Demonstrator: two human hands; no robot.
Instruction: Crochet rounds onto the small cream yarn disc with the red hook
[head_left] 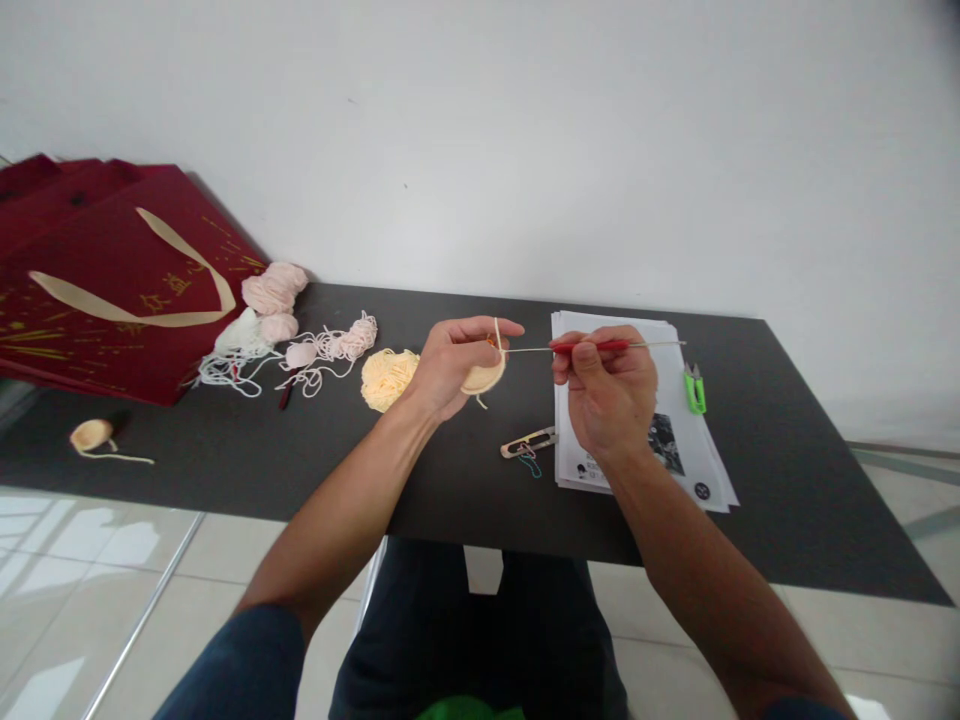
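My left hand point(450, 362) is closed on a small round cream crochet piece point(485, 378), with a strand of cream yarn looped over its forefinger. My right hand point(606, 392) pinches a crochet hook with a red handle point(592, 346), held level. The hook's metal tip points left and reaches the edge of the crochet piece. Both hands hover above the dark table point(450, 480), just left of a stack of printed papers point(637, 440). A ball of cream yarn point(386, 378) lies on the table beside my left hand.
Pink and white yarn bundles point(300, 335) lie at the back left beside dark red gift bags point(105, 280). A second small cream crochet piece point(91, 435) lies at the far left. Green snips point(694, 388) rest on the papers. A small clip point(529, 442) lies by the papers' left edge.
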